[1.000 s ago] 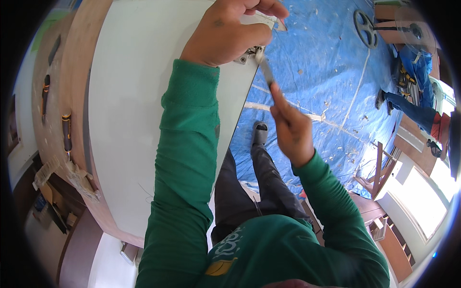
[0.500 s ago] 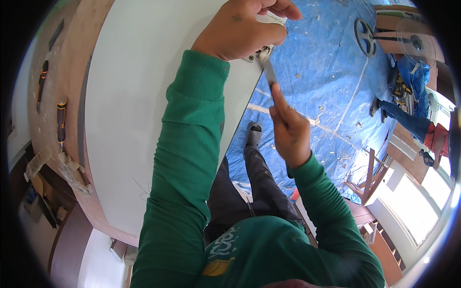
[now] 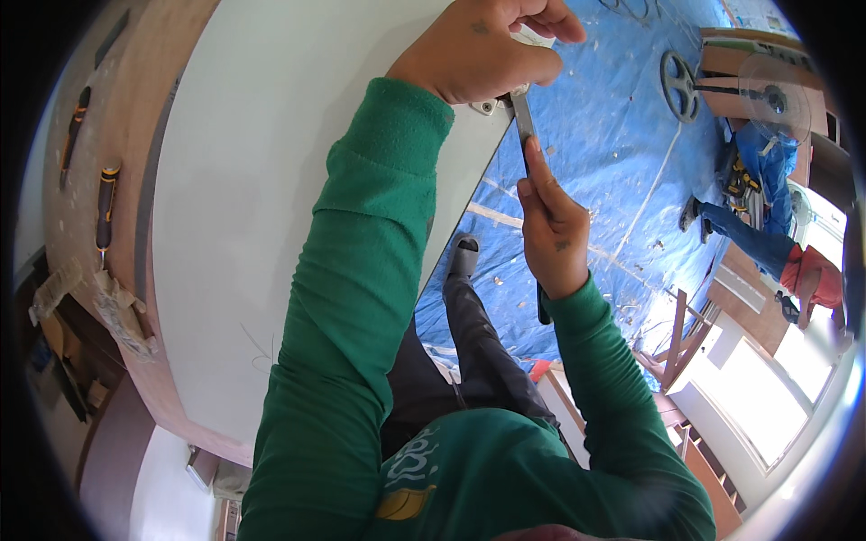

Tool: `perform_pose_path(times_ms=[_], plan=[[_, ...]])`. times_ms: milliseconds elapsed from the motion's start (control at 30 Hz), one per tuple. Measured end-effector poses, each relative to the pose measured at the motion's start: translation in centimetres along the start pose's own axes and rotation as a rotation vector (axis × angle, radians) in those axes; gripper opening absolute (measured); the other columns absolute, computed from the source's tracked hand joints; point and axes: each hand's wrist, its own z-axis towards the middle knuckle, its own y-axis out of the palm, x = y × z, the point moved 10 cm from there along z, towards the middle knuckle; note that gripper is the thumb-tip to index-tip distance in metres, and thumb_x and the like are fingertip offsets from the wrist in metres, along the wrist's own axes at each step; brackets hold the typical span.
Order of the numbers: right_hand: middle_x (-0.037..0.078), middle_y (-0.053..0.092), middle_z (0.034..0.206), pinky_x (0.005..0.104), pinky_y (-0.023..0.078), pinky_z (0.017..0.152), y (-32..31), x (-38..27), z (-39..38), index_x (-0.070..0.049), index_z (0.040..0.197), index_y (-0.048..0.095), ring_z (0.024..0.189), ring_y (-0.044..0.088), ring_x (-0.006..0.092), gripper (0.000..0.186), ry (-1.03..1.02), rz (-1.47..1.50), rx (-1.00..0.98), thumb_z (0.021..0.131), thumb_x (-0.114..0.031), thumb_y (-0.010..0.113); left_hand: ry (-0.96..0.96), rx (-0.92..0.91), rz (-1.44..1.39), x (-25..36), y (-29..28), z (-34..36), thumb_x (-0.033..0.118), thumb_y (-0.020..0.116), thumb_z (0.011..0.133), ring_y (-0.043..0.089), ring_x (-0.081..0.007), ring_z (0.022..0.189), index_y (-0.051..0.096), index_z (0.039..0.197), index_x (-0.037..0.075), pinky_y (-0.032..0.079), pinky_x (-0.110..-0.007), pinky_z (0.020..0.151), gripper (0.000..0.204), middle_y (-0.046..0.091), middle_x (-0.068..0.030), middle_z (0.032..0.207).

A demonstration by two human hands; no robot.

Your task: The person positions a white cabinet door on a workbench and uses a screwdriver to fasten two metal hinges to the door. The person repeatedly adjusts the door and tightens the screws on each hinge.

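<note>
A white panel [image 3: 244,180] lies under my left forearm, its right edge running beside my hands. At that edge sits a small metal fitting [image 3: 485,107] with a screw in it, partly covered by my left hand. My left hand [image 3: 483,54] is curled over the panel's edge, thumb and fingers bent; what they hold, if anything, is hidden. My right hand [image 3: 557,236] is wrapped round a metal-shafted tool [image 3: 523,117] with a black handle end showing below the wrist. The tool's far end meets the fitting below my left thumb, and its exact kind is unclear.
Left of the panel, a black-and-orange screwdriver [image 3: 106,212] and another black-and-orange tool [image 3: 76,135] lie on a wooden surface [image 3: 126,117]. A blue tarp [image 3: 622,171] covers the floor at right. A fan [image 3: 771,97] and another person [image 3: 758,239] are at far right.
Both hands appear slightly further right in the picture. The tool has swung more upright, and its black handle end now shows below my right hand. The view has shifted a little.
</note>
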Motion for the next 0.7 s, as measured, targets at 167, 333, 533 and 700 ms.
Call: perform_pose_path(times_ms=[167, 333, 533, 700], plan=[[0.018, 0.07, 0.132, 0.0241, 0.049, 0.09, 0.4, -0.1, -1.7, -0.006, 0.15, 0.053, 0.105, 0.063, 0.0074, 0.051, 0.005, -0.02, -0.036, 0.1, 0.003, 0.06, 0.187, 0.045, 0.109, 0.0, -0.5, 0.1, 0.01, 0.062, 0.077, 0.063, -0.0222, 0.098, 0.068, 0.114, 0.001, 0.054, -0.035, 0.08, 0.038, 0.066, -0.018, 0.115], [0.013, 0.076, 0.116, 0.024, 0.05, 0.081, -0.1, 0.2, 0.0, -0.008, 0.15, 0.054, 0.088, 0.057, 0.005, 0.051, 0.003, -0.057, 0.049, 0.1, 0.003, 0.06, -0.063, -0.001, -0.057, -0.1, 0.2, -0.1, 0.01, 0.063, 0.076, 0.064, -0.025, 0.103, 0.069, 0.113, 0.002, 0.053, -0.037, 0.089, 0.039, 0.068, -0.017, 0.113], [0.009, 0.075, 0.102, 0.0233, 0.049, 0.075, 0.2, 0.2, -0.4, -0.008, 0.149, 0.055, 0.079, 0.051, 0.0055, 0.05, 0.032, -0.025, 0.021, 0.101, 0.003, 0.059, 0.096, 0.003, 0.048, 0.3, 0.0, 0.2, 0.011, 0.064, 0.076, 0.064, -0.0295, 0.115, 0.07, 0.113, 0.001, 0.051, -0.04, 0.098, 0.038, 0.07, -0.0177, 0.115], [0.011, 0.074, 0.109, 0.0226, 0.048, 0.077, 0.6, 0.8, -1.9, -0.008, 0.15, 0.053, 0.081, 0.052, 0.0056, 0.051, 0.119, -0.016, 0.008, 0.101, 0.004, 0.058, 0.075, -0.007, 0.013, -0.1, -0.1, 0.3, 0.011, 0.064, 0.076, 0.063, -0.0294, 0.116, 0.069, 0.113, 0.001, 0.051, -0.04, 0.098, 0.039, 0.07, -0.018, 0.116]])
